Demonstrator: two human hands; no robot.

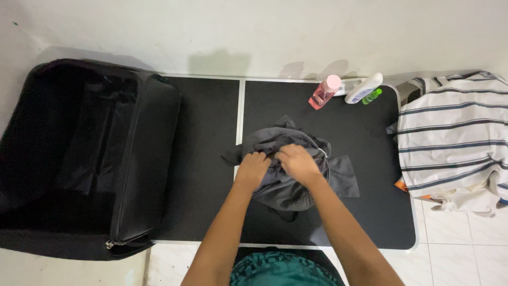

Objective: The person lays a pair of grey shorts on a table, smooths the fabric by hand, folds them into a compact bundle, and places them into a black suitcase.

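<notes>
Garment of dark grey soft cloth (286, 164), bunched mid-counter: judged light, limp, best gathered at its edges. Left hand (253, 168) and right hand (298, 163) press closed on its folds. Black folding counter (206, 132) beneath; open black suitcase (79, 159) left. Fingertips hidden in fabric

Dark grey garment (286, 169) showing plain, no pattern, under left hand (253, 168) and right hand (297, 163). Black table top (370, 212) showing white edge and white centre seam. Open suitcase (84, 159) showing black all over, black lining. Bottle (324, 91) showing pink liquid, pale pink cap. White bottle (364, 88) lying beside small green bottle (372, 96). Striped shirt (455, 137) showing white with dark thin stripes. Floor tiles (460, 254) showing white. Wearer's clothing (283, 270) showing teal with dark checker pattern.
</notes>
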